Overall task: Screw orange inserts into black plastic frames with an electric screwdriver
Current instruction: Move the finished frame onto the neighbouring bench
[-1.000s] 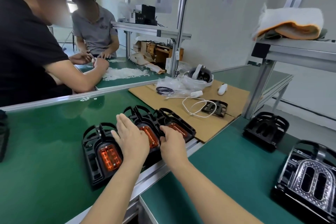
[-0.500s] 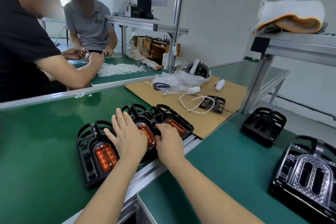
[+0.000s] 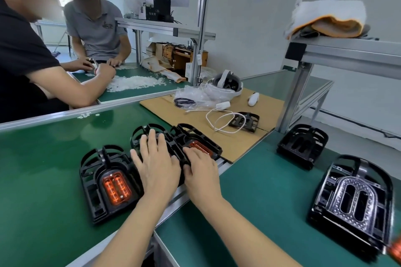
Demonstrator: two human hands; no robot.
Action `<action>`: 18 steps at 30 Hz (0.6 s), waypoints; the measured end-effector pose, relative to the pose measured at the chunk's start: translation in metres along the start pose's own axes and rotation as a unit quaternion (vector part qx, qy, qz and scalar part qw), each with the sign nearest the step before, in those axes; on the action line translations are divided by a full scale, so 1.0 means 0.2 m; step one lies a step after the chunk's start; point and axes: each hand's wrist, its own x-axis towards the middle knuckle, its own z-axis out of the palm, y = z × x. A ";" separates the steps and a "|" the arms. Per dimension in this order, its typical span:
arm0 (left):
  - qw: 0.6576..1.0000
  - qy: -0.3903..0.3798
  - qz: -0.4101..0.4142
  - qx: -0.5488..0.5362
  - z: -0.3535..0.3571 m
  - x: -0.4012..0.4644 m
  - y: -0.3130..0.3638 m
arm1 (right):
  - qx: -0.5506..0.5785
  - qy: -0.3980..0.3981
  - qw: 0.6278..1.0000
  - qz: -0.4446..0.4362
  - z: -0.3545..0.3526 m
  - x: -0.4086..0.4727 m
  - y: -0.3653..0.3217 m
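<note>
1. Both hands lie flat, fingers straight, on a row of three black plastic frames near the centre of a green bench. The left hand [image 3: 156,163] presses palm-down on the middle frame [image 3: 152,134], covering its insert. The right hand [image 3: 201,170] rests at its 3 o'clock, fingertips touching the right frame [image 3: 196,140] at the near edge of that frame's orange insert [image 3: 200,147]. Neither hand grips anything.
2. At the left hand's 8 o'clock lies the left frame [image 3: 108,182], touching the middle one, with an orange insert [image 3: 116,187] seated in its centre and fully visible.
3. No electric screwdriver can be made out.
4. At 3 o'clock from the hands, on a second green bench [image 3: 260,201], sit an empty black frame [image 3: 302,144] and, nearer, a frame with a silver textured insert [image 3: 352,199].
5. At 1 o'clock a cardboard sheet [image 3: 234,143] carries a white headset [image 3: 227,83], a white controller [image 3: 253,99], a white cable [image 3: 219,120], clear plastic bags [image 3: 195,95] and a small black frame [image 3: 246,120].
6. At 10 o'clock two seated people, one in a black shirt [image 3: 19,60] and one in a grey shirt [image 3: 97,30], work over a pile of small white parts [image 3: 132,82]. The grey shirt's chest logo is too small to read.
7. At 2 o'clock a folded white and orange cloth [image 3: 327,19] lies on an aluminium shelf [image 3: 351,52].
8. Wall papers at 12 o'clock are illegible.
</note>
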 end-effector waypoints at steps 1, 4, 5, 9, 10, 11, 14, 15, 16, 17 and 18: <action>1.000 -0.001 0.016 -0.011 0.01 -0.02 0.03 | -0.023 0.005 1.000 0.009 -0.01 -0.02 0.02; 0.997 -0.015 0.058 -0.044 0.05 -0.10 0.13 | -0.076 0.013 0.996 0.048 -0.06 -0.10 0.09; 0.996 -0.023 0.068 -0.053 0.07 -0.12 0.16 | -0.088 0.011 0.994 0.061 -0.08 -0.12 0.12; 0.990 -0.060 0.098 -0.076 0.11 -0.20 0.29 | -0.111 0.013 0.989 0.101 -0.18 -0.21 0.20; 0.989 -0.070 0.103 -0.081 0.12 -0.21 0.32 | -0.119 0.019 0.987 0.110 -0.20 -0.23 0.22; 0.987 -0.079 0.109 -0.086 0.13 -0.23 0.35 | -0.130 0.025 0.984 0.117 -0.23 -0.26 0.24; 0.979 -0.107 0.122 -0.126 0.15 -0.28 0.45 | -0.161 0.053 0.976 0.138 -0.31 -0.33 0.30; 0.974 -0.118 0.125 -0.144 0.15 -0.31 0.49 | -0.170 0.067 0.972 0.145 -0.34 -0.36 0.32; 0.969 -0.131 0.131 -0.163 0.16 -0.33 0.53 | -0.179 0.082 0.969 0.152 -0.37 -0.39 0.34; 0.963 -0.146 0.138 -0.181 0.17 -0.36 0.57 | -0.184 0.098 0.965 0.160 -0.40 -0.43 0.36; 0.955 -0.163 0.147 -0.198 0.18 -0.39 0.61 | -0.186 0.115 0.961 0.171 -0.43 -0.46 0.38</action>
